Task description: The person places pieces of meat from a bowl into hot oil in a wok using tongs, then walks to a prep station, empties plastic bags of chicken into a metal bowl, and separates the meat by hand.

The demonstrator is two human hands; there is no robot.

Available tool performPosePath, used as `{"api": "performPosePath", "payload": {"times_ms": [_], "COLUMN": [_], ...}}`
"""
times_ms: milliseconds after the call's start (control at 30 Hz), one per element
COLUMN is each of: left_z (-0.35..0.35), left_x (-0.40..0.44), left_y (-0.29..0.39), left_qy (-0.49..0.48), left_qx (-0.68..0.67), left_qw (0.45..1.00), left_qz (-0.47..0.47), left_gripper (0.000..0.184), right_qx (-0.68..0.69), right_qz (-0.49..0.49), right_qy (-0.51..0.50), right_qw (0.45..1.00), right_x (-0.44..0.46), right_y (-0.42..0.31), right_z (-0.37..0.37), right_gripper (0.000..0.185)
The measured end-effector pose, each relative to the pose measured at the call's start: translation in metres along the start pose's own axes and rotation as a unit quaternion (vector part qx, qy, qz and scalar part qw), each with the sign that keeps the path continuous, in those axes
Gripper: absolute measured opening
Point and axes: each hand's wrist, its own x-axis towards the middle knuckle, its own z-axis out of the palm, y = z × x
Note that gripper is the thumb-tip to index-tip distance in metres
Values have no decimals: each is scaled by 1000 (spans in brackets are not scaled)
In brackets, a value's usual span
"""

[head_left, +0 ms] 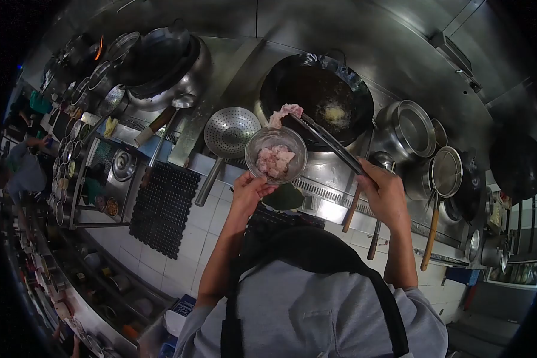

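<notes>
My left hand grips the rim of a small metal bowl holding pale pink raw meat pieces. Dark metal tongs are in my right hand, with its fingers wrapped round them. A piece of the same meat hangs at the tongs' tips, just above the bowl and over the near left rim of a large black wok. Dark liquid lies in the wok, and a pale bubbling patch shows at its right side.
Left of the bowl lies a perforated ladle. Another wok sits farther left. Metal pots and a wooden-handled strainer are at the right. A black mat lies below left. Another person stands at the far left.
</notes>
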Motion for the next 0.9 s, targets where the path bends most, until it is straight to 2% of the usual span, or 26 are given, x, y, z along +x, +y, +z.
{"api": "performPosePath", "payload": {"times_ms": [67,200,333,533,667,900], "left_z": [1,2,-7,-11,-12,-17], "left_x": [-4,-5,-4,-6,-9,-11], "left_y": [0,5,0,-4,-6,-1], "left_qy": [4,12,23,27,41,39], "left_qx": [3,-6,-5,1,1,-14], "left_qw": [1000,1000,1000,1000,999,999], "left_qz": [-4,8,10,-2,-1,22], "left_gripper": [13,13,13,13,12,14], "right_qx": [-3,-23,-43,-114,-147,-208], "right_qz": [38,23,68,76,121,123], "right_qy": [-4,15,14,-38,-24,-80], "right_qw": [999,999,997,990,981,967], "right_x": [5,12,34,90,97,117], "right_y": [1,15,42,126,121,113], "right_z": [-3,-9,-9,60,72,43], "right_gripper": [38,38,36,37,39,37]}}
